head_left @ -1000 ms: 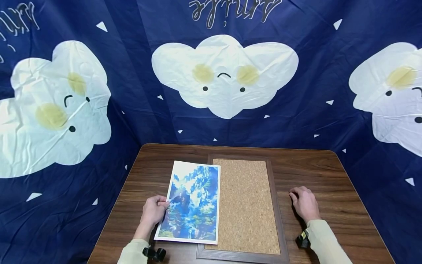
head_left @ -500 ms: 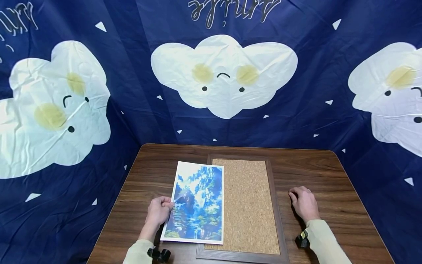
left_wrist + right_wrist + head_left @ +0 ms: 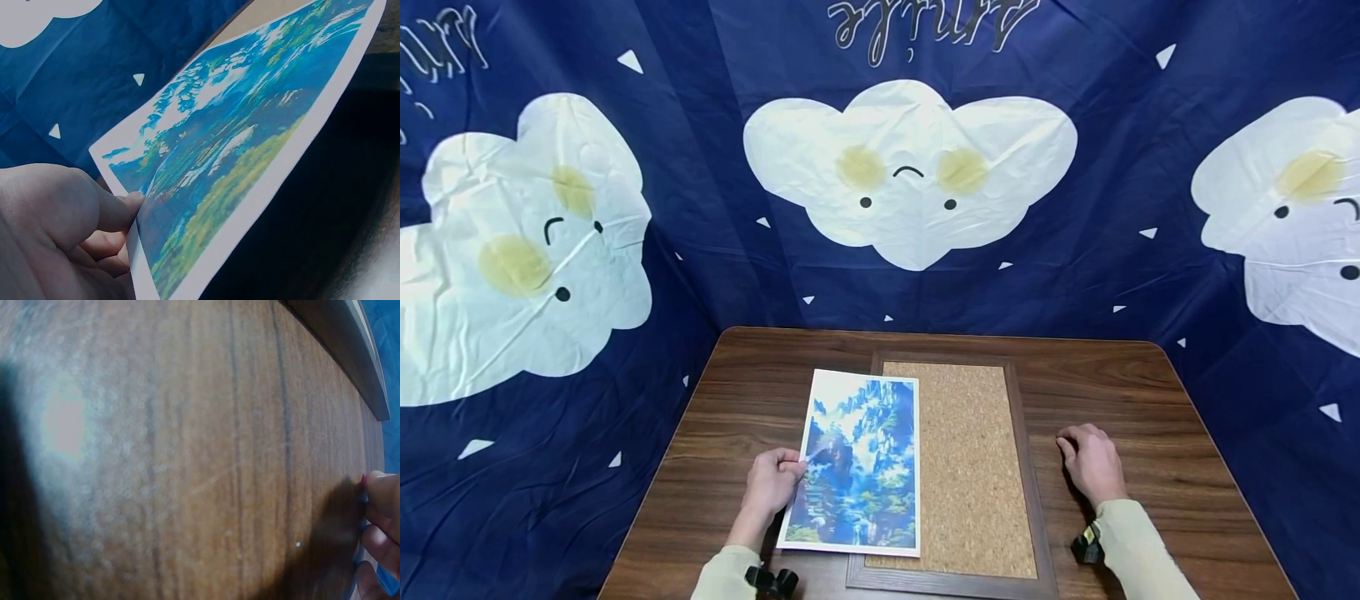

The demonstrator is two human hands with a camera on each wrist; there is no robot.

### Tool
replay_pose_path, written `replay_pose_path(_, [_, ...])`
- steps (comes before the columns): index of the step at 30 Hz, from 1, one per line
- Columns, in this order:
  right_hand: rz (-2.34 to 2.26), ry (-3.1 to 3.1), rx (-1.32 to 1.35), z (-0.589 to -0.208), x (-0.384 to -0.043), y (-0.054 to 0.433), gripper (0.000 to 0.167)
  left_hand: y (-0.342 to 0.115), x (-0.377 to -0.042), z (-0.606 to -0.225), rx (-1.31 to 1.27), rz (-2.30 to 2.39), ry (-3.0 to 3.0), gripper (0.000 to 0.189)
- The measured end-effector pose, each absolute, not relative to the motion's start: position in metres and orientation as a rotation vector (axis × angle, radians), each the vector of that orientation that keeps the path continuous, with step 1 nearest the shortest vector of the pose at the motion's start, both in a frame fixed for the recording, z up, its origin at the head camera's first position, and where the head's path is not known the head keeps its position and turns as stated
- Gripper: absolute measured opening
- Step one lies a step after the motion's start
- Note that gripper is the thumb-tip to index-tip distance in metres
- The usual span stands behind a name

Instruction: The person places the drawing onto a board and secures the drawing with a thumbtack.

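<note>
Landscape print (image 3: 859, 467) is being held at lower centre of the head frame, overlapping the left part of the corkboard (image 3: 973, 467); its left edge is being pinched between thumb and fingers of the left hand (image 3: 772, 483). Probably light, flexible, easily creased; best taken by its edges. Right hand (image 3: 1093, 467), lower right: whether anything is being gripped cannot be told.

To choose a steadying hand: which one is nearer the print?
Left. The left hand pinches the print by its left edge; the right hand is apart from it, right of the corkboard.
</note>
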State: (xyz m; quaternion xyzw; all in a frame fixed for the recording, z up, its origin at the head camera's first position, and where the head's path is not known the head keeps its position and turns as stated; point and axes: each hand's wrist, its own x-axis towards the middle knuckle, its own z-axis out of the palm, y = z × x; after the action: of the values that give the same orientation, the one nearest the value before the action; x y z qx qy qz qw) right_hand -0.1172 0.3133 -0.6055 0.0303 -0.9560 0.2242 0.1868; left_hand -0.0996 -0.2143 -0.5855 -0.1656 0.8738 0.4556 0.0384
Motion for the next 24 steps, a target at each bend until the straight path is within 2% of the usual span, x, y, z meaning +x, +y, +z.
replay_pose_path(24, [0.637,-2.695,0.083,-0.608,-0.118,0.316,0.005,-0.194,-0.104,-0.580,-0.482,1.497,2.631,0.009])
